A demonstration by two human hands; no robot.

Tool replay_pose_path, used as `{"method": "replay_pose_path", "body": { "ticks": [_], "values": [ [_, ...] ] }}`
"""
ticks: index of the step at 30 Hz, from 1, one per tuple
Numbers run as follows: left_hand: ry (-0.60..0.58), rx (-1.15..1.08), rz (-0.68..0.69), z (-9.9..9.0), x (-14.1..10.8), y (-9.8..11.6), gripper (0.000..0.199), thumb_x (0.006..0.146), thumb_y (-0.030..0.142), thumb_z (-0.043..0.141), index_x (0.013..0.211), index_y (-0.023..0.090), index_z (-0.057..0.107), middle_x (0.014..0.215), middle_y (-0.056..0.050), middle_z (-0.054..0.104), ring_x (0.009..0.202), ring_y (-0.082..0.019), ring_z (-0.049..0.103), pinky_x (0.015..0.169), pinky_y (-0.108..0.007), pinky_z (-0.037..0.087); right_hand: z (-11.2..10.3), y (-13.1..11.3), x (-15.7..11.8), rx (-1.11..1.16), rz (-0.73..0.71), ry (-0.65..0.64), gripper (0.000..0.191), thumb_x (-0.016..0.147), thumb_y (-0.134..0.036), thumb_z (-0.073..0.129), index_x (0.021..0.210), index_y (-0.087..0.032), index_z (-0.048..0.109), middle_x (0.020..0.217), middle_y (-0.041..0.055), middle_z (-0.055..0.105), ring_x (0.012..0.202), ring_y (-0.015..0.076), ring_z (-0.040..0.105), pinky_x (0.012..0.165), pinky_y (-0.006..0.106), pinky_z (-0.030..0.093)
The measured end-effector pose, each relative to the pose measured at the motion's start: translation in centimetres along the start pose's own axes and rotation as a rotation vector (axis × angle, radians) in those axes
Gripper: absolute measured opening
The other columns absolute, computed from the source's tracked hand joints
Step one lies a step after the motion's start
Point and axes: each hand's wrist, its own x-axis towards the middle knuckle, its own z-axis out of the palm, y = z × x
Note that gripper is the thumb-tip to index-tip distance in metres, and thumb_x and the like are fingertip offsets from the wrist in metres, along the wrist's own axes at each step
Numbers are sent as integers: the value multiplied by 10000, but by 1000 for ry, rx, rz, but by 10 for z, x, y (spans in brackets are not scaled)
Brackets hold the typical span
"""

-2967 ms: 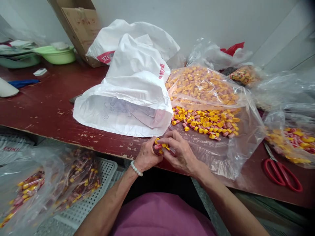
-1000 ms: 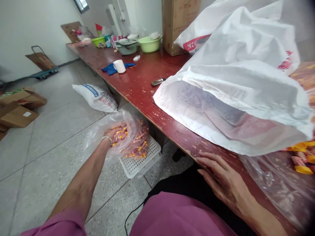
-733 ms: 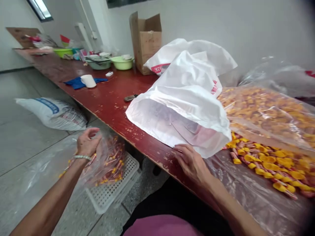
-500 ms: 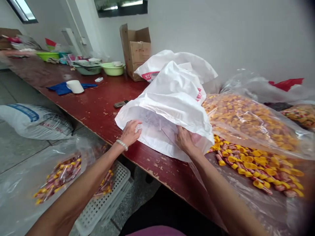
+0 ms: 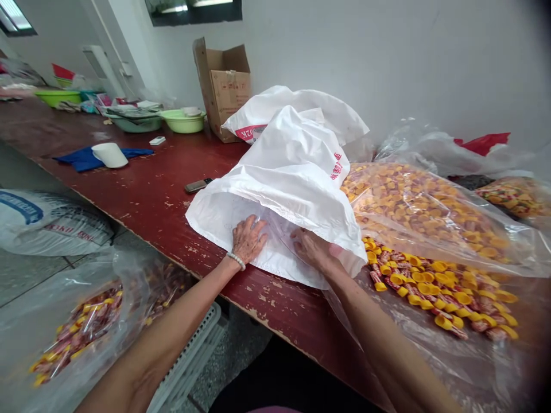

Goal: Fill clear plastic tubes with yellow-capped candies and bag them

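A white woven sack (image 5: 288, 186) with red printing lies on the table, its mouth facing me. My left hand (image 5: 249, 238) rests in the opening, palm down with fingers spread on the sack's lower layer. Further right, my right hand (image 5: 310, 248) reaches under the upper layer, its fingers bent around the edge of a clear plastic bag (image 5: 279, 225) inside; the sack's shadow partly hides them. Beside the sack, yellow-ended pieces in red-and-white wrappers (image 5: 430, 281) spill from a large clear bag (image 5: 430, 212).
The worn red table (image 5: 167, 201) holds a phone (image 5: 198, 185), a white mug (image 5: 109, 155) on blue cloth, basins (image 5: 183, 120) and a cardboard box (image 5: 230, 92). Below left are a filled sack (image 5: 51, 223), a clear bag of wrapped pieces (image 5: 81, 327) and white plastic crates (image 5: 189, 355).
My left hand has moved right and into the sack's mouth, flattening onto its lower layer. My right hand has shifted slightly within the opening. The view has turned a little to the right.
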Motion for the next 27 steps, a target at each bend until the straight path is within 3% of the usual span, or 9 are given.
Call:
{"method": "replay_pose_path", "body": {
  "ticks": [3, 6, 9, 12, 14, 18, 23, 27],
  "values": [
    [-16, 6, 71, -11, -20, 10, 346, 818, 375, 508, 1144, 289, 586, 1321, -66, 457, 1077, -285, 480, 892, -447, 369, 0, -10, -10, -59, -39, 5, 185, 833, -264, 475, 905, -208, 635, 979, 83, 616, 942, 232, 524, 800, 335, 387],
    [39, -9, 106, -19, -31, 14, 252, 853, 351, 473, 1039, 300, 635, 1303, -38, 506, 1147, -299, 451, 973, -531, 275, -2, -18, -20, -159, -32, 24, 181, 823, -297, 491, 871, -175, 616, 944, 104, 605, 960, 254, 493, 837, 367, 351],
    [124, -25, 157, -26, -38, 12, 216, 864, 304, 469, 945, 295, 670, 1240, -24, 570, 1211, -309, 402, 1019, -565, 188, -7, -25, -28, -219, 9, 76, 199, 830, -287, 488, 935, -150, 586, 1058, 136, 576, 1023, 282, 458, 885, 425, 319],
    [156, -74, 203, -33, -44, 8, 206, 853, 299, 490, 910, 267, 685, 1050, -70, 640, 1055, -258, 506, 964, -459, 302, -10, -33, -30, -215, -37, 123, 270, 845, -192, 452, 1103, -159, 524, 1195, 135, 516, 1077, 274, 428, 903, 429, 323],
    [158, -111, 194, -38, -49, 4, 210, 845, 311, 499, 908, 245, 688, 846, -79, 645, 878, -221, 549, 861, -380, 368, -7, -40, -29, -177, -120, 107, 297, 855, -166, 443, 1146, -179, 503, 1180, 121, 522, 1058, 259, 438, 870, 396, 362],
    [168, -225, 105, -48, -60, -3, 179, 802, 314, 552, 884, 220, 679, 556, -12, 546, 626, -169, 524, 735, -306, 388, 4, -50, -22, -129, -88, 88, 301, 851, -280, 516, 1132, -175, 505, 1154, 143, 501, 1019, 273, 468, 809, 388, 421],
    [69, -348, -34, -56, -68, -14, 199, 755, 349, 612, 891, 213, 667, 503, 32, 485, 535, -137, 483, 632, -258, 376, 13, -51, -17, -66, 8, 59, 245, 839, -196, 494, 1078, -162, 538, 1105, 136, 487, 914, 217, 531, 770, 323, 448],
    [35, -353, -18, -54, -64, -17, 249, 742, 411, 637, 883, 210, 680, 583, 2, 527, 623, -158, 512, 677, -275, 394, 13, -44, -24, 43, 10, 84, 286, 813, -131, 469, 1083, -142, 560, 1025, 129, 517, 902, 209, 540, 800, 321, 444]
  ]
}}
